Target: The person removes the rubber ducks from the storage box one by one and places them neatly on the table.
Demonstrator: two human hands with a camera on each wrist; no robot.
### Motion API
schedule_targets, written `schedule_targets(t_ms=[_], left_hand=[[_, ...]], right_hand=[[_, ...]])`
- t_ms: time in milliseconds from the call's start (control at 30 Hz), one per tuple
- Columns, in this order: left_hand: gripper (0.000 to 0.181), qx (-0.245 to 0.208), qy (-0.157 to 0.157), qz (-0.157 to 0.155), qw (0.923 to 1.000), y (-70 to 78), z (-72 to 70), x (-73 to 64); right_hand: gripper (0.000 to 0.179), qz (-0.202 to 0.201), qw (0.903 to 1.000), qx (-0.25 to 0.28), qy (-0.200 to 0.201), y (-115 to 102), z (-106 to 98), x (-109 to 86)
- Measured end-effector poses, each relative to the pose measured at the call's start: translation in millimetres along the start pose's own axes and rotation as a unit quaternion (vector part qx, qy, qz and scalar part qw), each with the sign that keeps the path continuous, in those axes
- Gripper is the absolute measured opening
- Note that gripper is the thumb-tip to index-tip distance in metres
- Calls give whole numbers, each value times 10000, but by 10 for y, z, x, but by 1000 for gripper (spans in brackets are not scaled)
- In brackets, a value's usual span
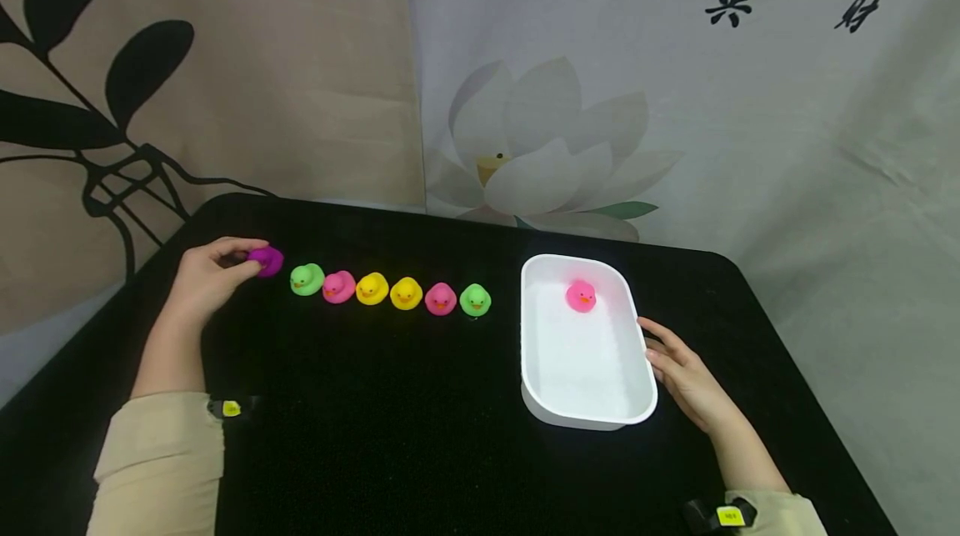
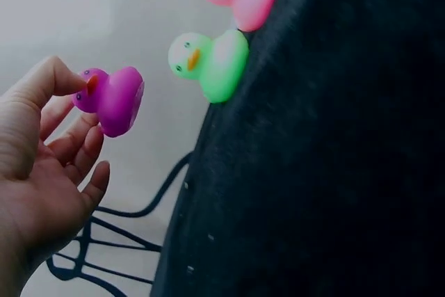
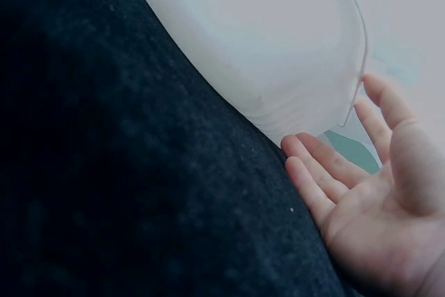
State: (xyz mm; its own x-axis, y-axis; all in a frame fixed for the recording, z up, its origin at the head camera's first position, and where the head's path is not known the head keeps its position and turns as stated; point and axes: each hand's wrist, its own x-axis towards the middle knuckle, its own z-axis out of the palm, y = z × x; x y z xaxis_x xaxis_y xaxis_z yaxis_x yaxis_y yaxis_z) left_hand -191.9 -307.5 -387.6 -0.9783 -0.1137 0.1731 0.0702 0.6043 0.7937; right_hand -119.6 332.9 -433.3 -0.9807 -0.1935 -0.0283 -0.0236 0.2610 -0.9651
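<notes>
My left hand [image 1: 207, 276] pinches a purple rubber duck [image 1: 267, 262] by its head between thumb and fingers, at the left end of a row of ducks. In the left wrist view, the purple duck [image 2: 119, 99] is held up off the black cloth, beside a green duck [image 2: 208, 64]. On the right stands a white plastic tub [image 1: 581, 373] with one pink duck [image 1: 581, 296] inside, near its far end. The fingertips of my right hand [image 1: 686, 378] rest against the tub's right side, the fingers fairly straight. In the right wrist view they meet the tub wall [image 3: 264, 95].
The row runs left to right: green duck [image 1: 307, 279], pink duck [image 1: 339, 287], two yellow ducks [image 1: 388, 292], another pink duck [image 1: 440, 299] and another green duck [image 1: 476, 300]. They sit on a black-covered table [image 1: 360, 428]. A printed curtain [image 1: 300, 86] hangs behind the far edge.
</notes>
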Motion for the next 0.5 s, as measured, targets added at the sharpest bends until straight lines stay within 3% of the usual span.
schedule_targets(t_ms=[500], left_hand=[[49,-271,-526,-361,9976,-218,54,26]], right_hand=[[55,101,9999,-59,47,-8,-4,6]])
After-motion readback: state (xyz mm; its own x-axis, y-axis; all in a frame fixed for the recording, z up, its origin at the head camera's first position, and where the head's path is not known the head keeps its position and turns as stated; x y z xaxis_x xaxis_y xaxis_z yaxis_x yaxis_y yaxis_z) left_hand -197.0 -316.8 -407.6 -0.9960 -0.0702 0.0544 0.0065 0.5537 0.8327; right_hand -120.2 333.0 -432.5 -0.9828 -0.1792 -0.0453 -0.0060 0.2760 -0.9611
